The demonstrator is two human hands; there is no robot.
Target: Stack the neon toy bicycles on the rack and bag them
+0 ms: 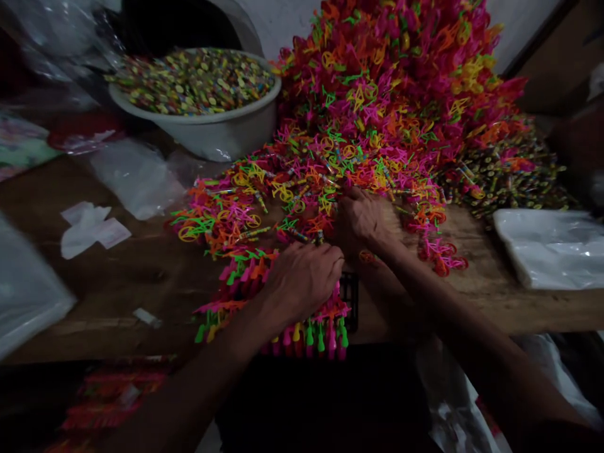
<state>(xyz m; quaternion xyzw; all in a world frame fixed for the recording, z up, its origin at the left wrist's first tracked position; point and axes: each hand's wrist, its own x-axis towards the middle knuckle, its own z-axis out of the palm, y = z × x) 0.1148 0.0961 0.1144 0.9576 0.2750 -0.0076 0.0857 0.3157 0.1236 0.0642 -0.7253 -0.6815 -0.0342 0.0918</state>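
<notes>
Left hand (306, 270) over rows of small pink, green and yellow plastic pieces (331, 335), right hand (362, 215) at a multicoloured plastic heap (368, 126) on the wooden bench (141, 277).
The pieces look light, stiff and slick, probably best pinched by thin stems. Both hands bend palm-down, fingertips hidden; I cannot tell whether either grips anything.

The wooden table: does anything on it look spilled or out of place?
Nothing looks clearly damaged. White paper-like scraps and a small pale strip lie loose on the wooden table, left of the heap of colourful plastic pieces, looking like stray litter.
</notes>
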